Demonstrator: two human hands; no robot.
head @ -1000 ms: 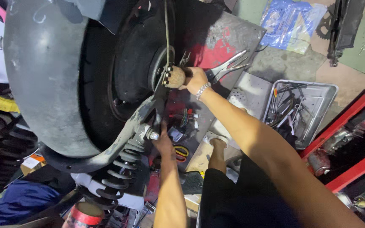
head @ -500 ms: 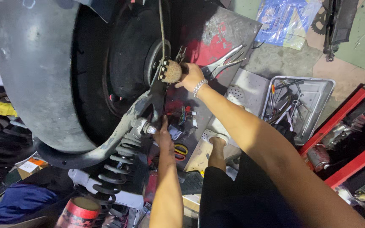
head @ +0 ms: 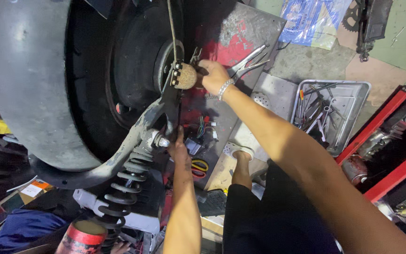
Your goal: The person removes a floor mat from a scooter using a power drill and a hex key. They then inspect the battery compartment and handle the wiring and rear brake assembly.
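Right hand (head: pixel 214 75): arm stretched forward, fingers closed on round tan knob (head: pixel 185 75) at wheel hub | Left hand (head: pixel 179 149): extended, fingers pressed against shock bolt (head: pixel 161 141), grip cannot be told

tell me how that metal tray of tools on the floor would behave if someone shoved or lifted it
The metal tray looks shallow and flat-bottomed, so it would probably slide on the floor rather than tip. The loose tools piled inside would likely shift and rattle, and make it heavy for its size. Its thin rim suggests it may flex slightly if lifted from one side.

Tool tray (head: pixel 353 87) on concrete floor (head: pixel 306 61)
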